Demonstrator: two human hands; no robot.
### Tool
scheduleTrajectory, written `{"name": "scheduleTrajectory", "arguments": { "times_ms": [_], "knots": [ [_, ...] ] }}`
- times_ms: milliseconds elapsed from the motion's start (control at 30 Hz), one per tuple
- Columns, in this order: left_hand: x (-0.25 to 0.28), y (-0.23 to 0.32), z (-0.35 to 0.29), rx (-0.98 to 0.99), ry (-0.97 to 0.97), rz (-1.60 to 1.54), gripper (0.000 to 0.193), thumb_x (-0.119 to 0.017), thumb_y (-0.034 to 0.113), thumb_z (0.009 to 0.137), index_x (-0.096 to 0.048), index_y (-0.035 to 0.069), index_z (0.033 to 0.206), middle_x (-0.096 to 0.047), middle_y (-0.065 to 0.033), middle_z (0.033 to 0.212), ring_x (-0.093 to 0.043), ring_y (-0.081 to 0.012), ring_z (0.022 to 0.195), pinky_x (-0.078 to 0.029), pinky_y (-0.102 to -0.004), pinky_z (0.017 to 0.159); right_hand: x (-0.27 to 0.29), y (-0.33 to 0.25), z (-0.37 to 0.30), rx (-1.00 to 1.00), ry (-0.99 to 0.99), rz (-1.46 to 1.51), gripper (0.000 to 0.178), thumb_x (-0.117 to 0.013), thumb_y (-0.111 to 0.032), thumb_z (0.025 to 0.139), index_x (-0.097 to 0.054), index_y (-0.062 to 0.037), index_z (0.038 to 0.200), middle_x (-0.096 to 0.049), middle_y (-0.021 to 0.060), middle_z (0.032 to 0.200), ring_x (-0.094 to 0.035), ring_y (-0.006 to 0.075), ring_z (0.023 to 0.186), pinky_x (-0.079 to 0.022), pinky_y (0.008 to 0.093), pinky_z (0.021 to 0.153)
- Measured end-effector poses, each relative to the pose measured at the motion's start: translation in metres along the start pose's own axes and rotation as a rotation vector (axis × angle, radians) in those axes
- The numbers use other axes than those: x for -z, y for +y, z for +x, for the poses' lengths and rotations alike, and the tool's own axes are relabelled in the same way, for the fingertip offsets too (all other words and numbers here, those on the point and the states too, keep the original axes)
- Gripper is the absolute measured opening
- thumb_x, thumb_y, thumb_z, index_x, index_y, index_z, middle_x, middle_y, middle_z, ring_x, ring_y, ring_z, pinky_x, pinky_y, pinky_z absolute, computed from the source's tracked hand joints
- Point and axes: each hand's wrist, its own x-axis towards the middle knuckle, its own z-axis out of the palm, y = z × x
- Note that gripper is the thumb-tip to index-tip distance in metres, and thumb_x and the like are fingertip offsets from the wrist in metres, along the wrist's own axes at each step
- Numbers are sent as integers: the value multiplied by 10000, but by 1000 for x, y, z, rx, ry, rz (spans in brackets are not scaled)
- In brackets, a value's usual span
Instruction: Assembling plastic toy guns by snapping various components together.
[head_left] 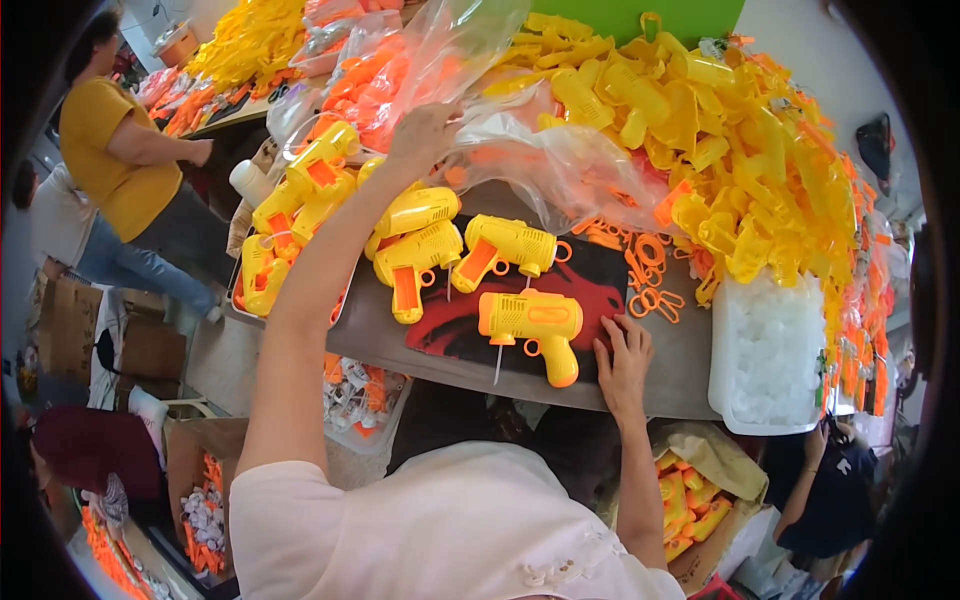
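Note:
My left hand (422, 138) reaches to the far side of the table, its fingers closed at the edge of a clear plastic bag (450, 60); the fingertips are partly hidden. My right hand (626, 362) lies with fingers spread at the right side of a black and red mat (595, 265), holding nothing. Close to its fingers lies a yellow toy gun (535, 318) with orange parts, handle toward me. Beyond it are another yellow toy gun (508, 243) and a third one (420, 258). Thin pale rods stick out below these guns.
A heap of yellow plastic shells (740, 150) fills the far right. Orange rings and clips (650, 270) lie beside the mat. A white tub (765, 350) of translucent pieces stands right. More toy guns fill a tray (348, 290) at left. A person in yellow (125, 150) stands far left.

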Motion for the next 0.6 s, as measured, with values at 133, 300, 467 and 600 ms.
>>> {"name": "scheduleTrajectory", "arguments": {
  "times_ms": [133, 300, 467, 600],
  "knots": [
    [-20, 21, 39, -25, 94, -18, 277, -630, 237, 830, -672, 49, 1029, -675, -120, 1004, -635, -292, 937, -490, -402, 830, 8, -2, -1, -14, 11, 9, 335, -645, -124, 852, -595, -81, 1180, -526, 91, 1229, -453, 295, 1161, -336, 409, 989],
    [-35, -17, 67, -43, -61, 141, 205, -645, 218, 803, -716, 101, 955, -687, -131, 928, -660, -285, 848, -512, -397, 757, 2, -7, 4, -25, -16, 22, 332, -646, -122, 846, -601, -76, 1172, -528, 94, 1232, -450, 295, 1165, -331, 409, 997],
    [-20, -43, 80, 158, -237, -293, 234, -683, 254, 801, -724, 48, 905, -674, -110, 759, -655, -187, 704, -517, -338, 684, 4, -8, 3, -31, -27, 25, 336, -655, -105, 834, -603, -65, 1163, -527, 99, 1220, -448, 305, 1156, -337, 412, 1000],
    [-18, -53, 80, 277, -293, -628, 246, -677, 235, 825, -709, 3, 901, -656, -84, 735, -636, -145, 654, -516, -307, 604, 6, -8, 3, -42, -31, 35, 337, -658, -98, 829, -603, -63, 1160, -527, 101, 1209, -448, 308, 1151, -341, 413, 998]
  ]
}}
